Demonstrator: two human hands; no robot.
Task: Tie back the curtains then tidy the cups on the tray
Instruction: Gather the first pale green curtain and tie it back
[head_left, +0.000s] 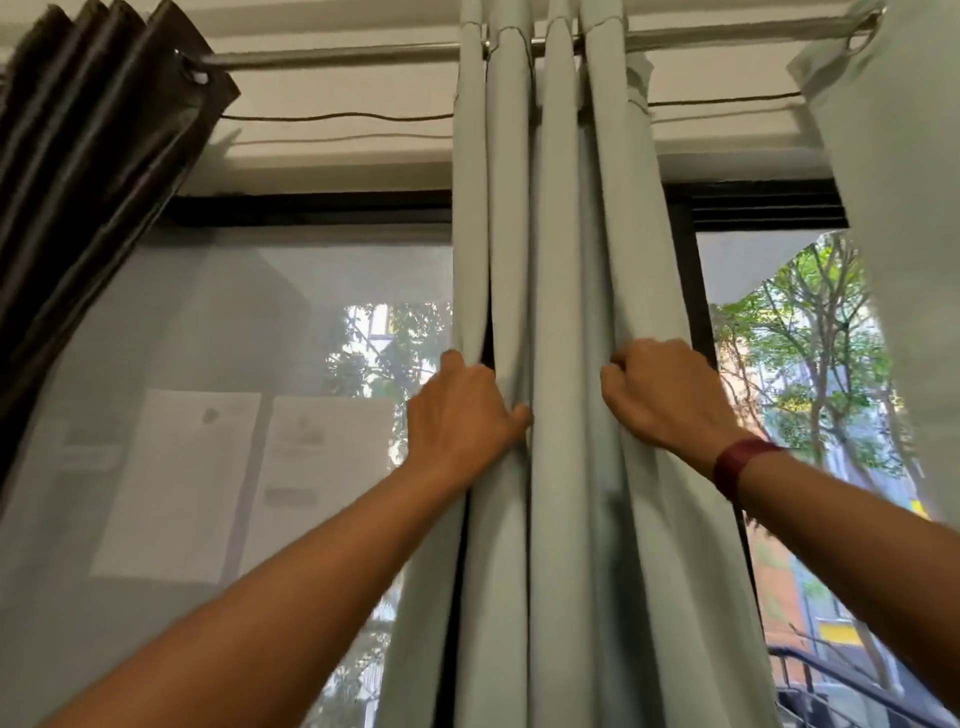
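A pale grey-green curtain (556, 291) hangs gathered into tight folds at the middle of a metal rod (337, 54). My left hand (460, 415) grips the left side of the bundle at mid height, fingers wrapped around the outer folds. My right hand (670, 400), with a dark red wristband, clutches the right side of the same bundle at about the same height. A dark brown curtain (88, 156) is bunched at the upper left. Another pale curtain panel (904, 208) hangs at the right edge. No tray or cups are in view.
Behind the curtains is a black-framed window (691, 291) with a sheer mesh screen (208, 364) on the left; papers show through it. A thin cord (332, 117) runs below the rod. Trees, buildings and a dark railing (852, 680) lie outside at right.
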